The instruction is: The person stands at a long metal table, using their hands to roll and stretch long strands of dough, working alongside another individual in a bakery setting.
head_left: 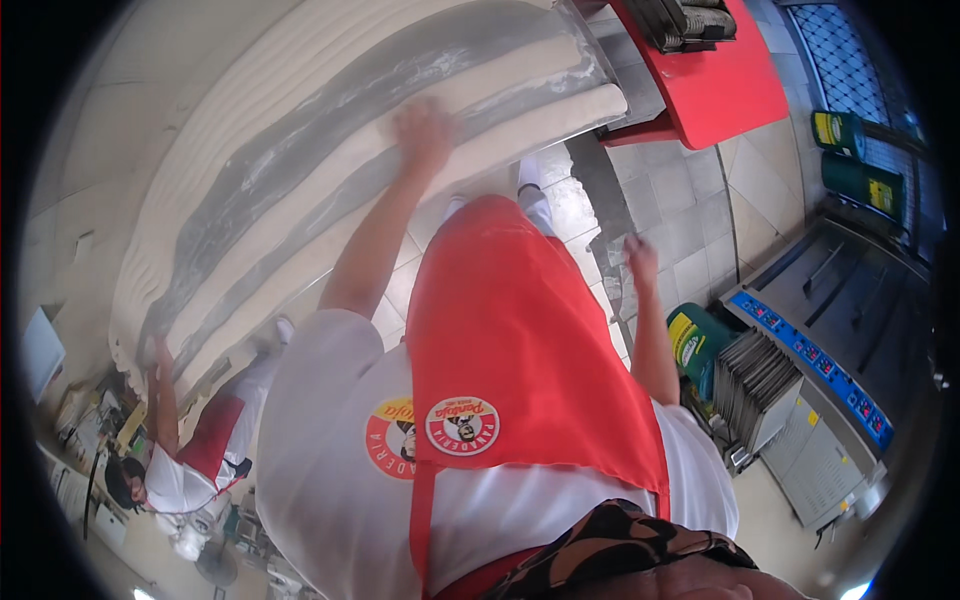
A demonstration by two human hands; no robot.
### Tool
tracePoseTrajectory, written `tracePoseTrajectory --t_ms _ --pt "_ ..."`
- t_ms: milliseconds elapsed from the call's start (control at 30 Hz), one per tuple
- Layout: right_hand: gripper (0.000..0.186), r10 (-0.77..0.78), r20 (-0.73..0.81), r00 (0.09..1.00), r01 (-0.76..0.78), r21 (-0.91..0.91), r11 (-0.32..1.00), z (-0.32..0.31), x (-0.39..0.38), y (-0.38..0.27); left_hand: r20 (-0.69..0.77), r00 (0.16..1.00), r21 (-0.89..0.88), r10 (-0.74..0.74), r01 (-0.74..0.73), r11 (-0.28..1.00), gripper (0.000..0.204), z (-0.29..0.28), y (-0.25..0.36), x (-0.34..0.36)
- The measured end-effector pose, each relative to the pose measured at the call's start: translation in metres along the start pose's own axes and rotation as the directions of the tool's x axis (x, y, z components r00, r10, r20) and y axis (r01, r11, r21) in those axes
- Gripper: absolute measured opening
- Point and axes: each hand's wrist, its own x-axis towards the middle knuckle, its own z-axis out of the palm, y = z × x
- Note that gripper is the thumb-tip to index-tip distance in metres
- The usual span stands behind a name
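My left hand (423, 135) rests palm down on a long pale dough strip (345, 150); its fingers are blurred but look spread, with nothing gripped. A second long dough roll (540, 118) runs along the near edge of the same grey, flour-streaked table (300, 145). My right hand (641, 260) hangs off to the right, away from the table, above the tiled floor. It is small and blurred, so its finger pose is unclear, and I see nothing in it.
A person in a red apron (212, 430) reaches onto the table's far left end. Pleated pale layers (190, 160) line the table's back. At right stand a red table (715, 85) with dark trays, green buckets (862, 185), stacked trays (745, 385) and a metal machine (810, 350).
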Motion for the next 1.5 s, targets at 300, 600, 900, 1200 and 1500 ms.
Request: tracePoseTrajectory --t_ms 300,600,900,1200,1500 --pt "0.054 -0.763 -0.071 0.643 0.677 -0.415 0.609 0.043 0.245 -0.310 0.218 0.974 -0.117 -0.061 0.088 0.989 0.087 0.014 0.103 0.096" --pt "0.062 -0.612 -0.005 0.791 0.609 0.113 0.785 0.053 0.215 -0.384 0.145 0.987 -0.218 -0.075 0.106 0.970 0.078 0.076 0.198 0.171" --pt "0.044 -0.797 -0.110 0.594 0.804 0.073 0.590 -0.042 0.210 -0.462 0.095 0.990 -0.270 -0.105 0.127 0.954 0.072 0.061 0.127 0.123" --pt "0.025 -0.712 -0.378 0.591 0.802 0.364 0.473 -0.259 0.184 -0.530 0.171 0.939 0.287 -0.299 0.242 0.927 0.026 -0.017 -0.063 -0.024" --pt "0.050 -0.696 0.209 0.687 0.725 -0.257 0.638 -0.069 0.257 -0.385 0.226 0.918 0.204 -0.326 0.282 0.937 0.082 -0.064 -0.052 0.002"
